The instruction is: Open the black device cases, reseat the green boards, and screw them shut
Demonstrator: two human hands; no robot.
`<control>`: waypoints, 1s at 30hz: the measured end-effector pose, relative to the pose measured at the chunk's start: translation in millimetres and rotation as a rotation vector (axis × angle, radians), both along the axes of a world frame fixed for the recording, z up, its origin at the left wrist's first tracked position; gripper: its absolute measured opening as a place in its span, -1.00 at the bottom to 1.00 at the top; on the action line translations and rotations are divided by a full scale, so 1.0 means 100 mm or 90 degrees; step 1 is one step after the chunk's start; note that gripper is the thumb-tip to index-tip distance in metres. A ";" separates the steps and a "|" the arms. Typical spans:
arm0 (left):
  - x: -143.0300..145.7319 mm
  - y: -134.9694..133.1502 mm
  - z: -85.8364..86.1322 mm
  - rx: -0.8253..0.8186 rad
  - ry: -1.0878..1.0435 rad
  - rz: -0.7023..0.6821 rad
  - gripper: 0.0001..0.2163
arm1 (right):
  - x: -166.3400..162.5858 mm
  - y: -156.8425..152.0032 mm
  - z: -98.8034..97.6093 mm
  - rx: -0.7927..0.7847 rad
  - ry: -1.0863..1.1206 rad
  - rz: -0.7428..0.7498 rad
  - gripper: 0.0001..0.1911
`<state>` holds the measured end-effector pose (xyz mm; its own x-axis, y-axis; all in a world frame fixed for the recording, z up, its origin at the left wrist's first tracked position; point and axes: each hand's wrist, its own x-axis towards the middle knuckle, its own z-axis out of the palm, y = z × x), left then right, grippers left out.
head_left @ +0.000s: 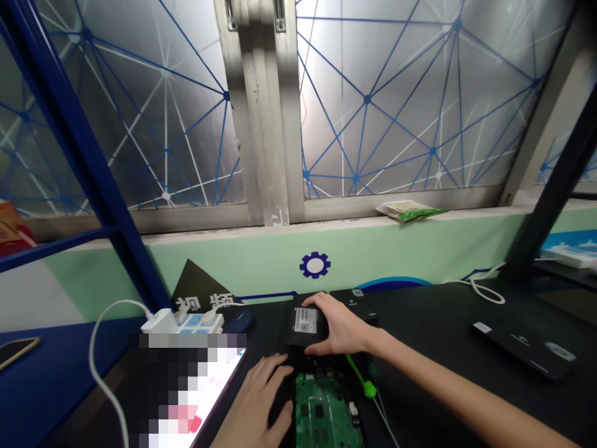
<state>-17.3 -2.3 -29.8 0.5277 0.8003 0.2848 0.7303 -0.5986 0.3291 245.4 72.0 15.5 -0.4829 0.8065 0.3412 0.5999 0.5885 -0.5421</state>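
My right hand (338, 326) grips a flat black box (303, 320) with a white printed label, thumb along its near edge and fingers over its far right side. Just in front of the box lies a green circuit board (321, 414), cut off by the bottom of the view. My left hand (261, 398) rests left of the board, its fingers apart and nothing visible in them. To the board's right is a bright green strap (364, 379) with thin white cords. Behind my right hand is another flat black device (361, 306), partly covered.
On the left are a lit screen (212, 386), partly pixelated, a power strip (200, 322) with plugs and white cable, and a dark mouse (241, 321). A black device (522, 350) lies on the right. A blue post (79, 149) and a window frame (265, 124) stand behind.
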 end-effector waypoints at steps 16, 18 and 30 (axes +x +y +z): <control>0.00 0.02 0.01 -0.009 -0.016 0.006 -0.66 | 0.22 -0.90 -0.05 -0.053 0.061 0.075 -0.22; 0.00 0.02 0.01 -0.009 -0.011 0.004 -0.66 | 0.19 -0.93 -0.05 -0.054 0.047 0.089 -0.25; -0.02 0.05 -0.03 0.001 0.024 -0.006 -0.65 | 0.13 -0.92 -0.20 -0.074 0.004 0.108 -0.42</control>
